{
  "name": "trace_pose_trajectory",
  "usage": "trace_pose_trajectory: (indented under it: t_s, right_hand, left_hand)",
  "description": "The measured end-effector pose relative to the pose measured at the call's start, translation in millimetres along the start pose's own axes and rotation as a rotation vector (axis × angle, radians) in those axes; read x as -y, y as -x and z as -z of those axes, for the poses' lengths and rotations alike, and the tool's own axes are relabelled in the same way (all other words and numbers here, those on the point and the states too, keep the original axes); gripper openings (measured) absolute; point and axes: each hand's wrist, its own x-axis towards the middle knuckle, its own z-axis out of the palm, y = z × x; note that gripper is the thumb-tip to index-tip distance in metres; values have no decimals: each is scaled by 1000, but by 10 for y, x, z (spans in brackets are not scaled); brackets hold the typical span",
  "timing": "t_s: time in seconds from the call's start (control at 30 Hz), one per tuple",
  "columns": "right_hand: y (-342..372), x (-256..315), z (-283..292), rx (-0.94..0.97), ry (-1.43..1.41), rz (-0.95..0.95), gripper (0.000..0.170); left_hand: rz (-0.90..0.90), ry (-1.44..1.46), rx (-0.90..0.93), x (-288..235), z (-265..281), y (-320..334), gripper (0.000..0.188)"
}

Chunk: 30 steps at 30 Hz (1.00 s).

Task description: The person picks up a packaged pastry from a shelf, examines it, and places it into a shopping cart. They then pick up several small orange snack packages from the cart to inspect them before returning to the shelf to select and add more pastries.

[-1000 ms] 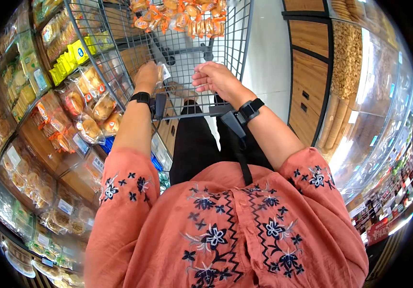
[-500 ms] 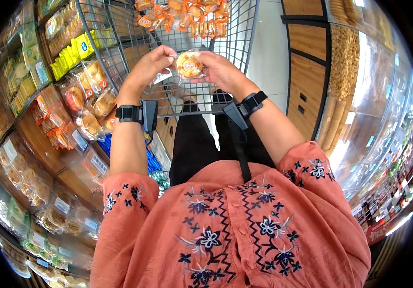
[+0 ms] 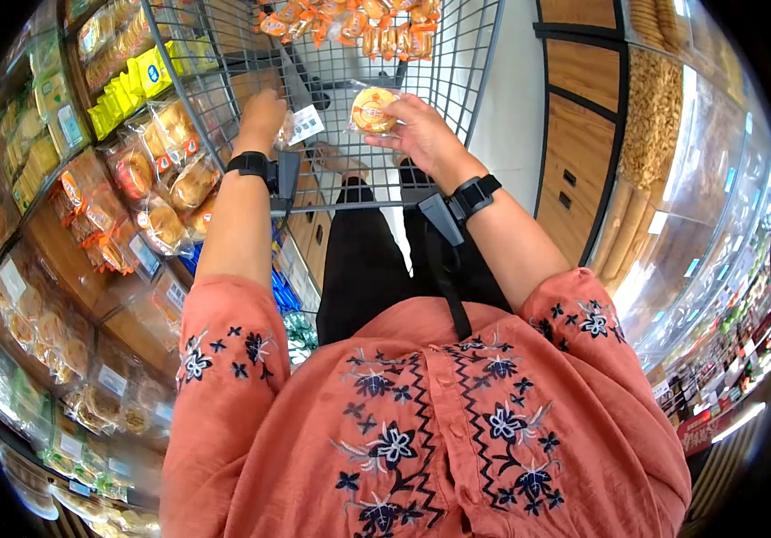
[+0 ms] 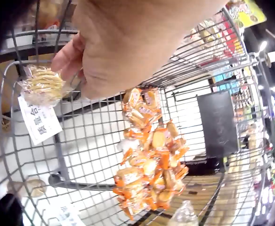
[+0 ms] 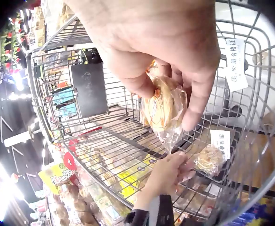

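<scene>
The right hand (image 3: 428, 134) grips a round pastry in a clear wrapper (image 3: 372, 109) above the cart; in the right wrist view the thumb and fingers of that hand (image 5: 161, 47) close round the wrapped pastry (image 5: 165, 106). Left of it, the left hand (image 3: 260, 121) has its fingers curled at a clear packet (image 3: 285, 132) beside a white label (image 3: 307, 124). The left wrist view has this hand (image 4: 123, 42) with its fingertips at the edge of the packet of thin round cookies (image 4: 43, 87), the printed label (image 4: 39, 120) just below. Part of its grip is hidden.
Orange-wrapped snacks (image 3: 399, 40) lie in the far part of the wire cart (image 3: 484, 81). Shelves of packaged baked goods, with yellow packets (image 3: 139, 81), stand at the left. Wooden drawers (image 3: 578, 134) and clear bins (image 3: 717, 170) are at the right.
Half a second ago both hands were at the round pastry; now the left hand has drawn away to the left, and the right hand holds it alone, slightly farther right.
</scene>
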Motion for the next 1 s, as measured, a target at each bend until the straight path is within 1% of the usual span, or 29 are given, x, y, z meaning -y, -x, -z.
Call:
trace_pose_trajectory:
  t_s: [0.03, 0.1, 0.17, 0.33, 0.47, 0.57, 0.67, 0.77, 0.87, 0.97, 1.0]
  right_hand:
    - [-5, 1, 12, -10, -1, 2, 31]
    - [-2, -14, 35, -31, -5, 5, 32]
    - [-41, -46, 91, -12, -38, -15, 33]
    - [-62, -37, 155, 2, -87, -20, 32]
    - [-95, -29, 164, -26, -93, -30, 35]
    - [-102, -28, 186, 0, -124, -23, 37]
    - [-121, -23, 177, 2, -110, -18, 39]
    - [-133, -11, 168, 7, -93, -18, 40]
    - [-139, -3, 157, 16, -99, -23, 43]
    - [-129, 5, 153, 21, -85, -26, 45]
    - [-134, 9, 157, 24, -76, -24, 46]
  left_hand:
    - [100, -66, -44, -179, 25, 155, 30]
    - [128, -149, -2, -294, -31, 270, 32]
    - [134, -237, 25, -320, -105, 276, 34]
    - [35, -347, 32, -397, -251, 296, 30]
    - [-49, -387, 75, -369, -364, 269, 33]
    - [-230, -456, 84, -286, -422, 269, 36]
    - [-217, -481, 83, -286, -435, 262, 34]
    - [-104, -473, 50, -299, -459, 254, 37]
    - [-64, -514, 61, -264, -478, 245, 35]
    - [-51, -500, 79, -263, -473, 238, 33]
    - [-37, -411, 89, -264, -462, 232, 33]
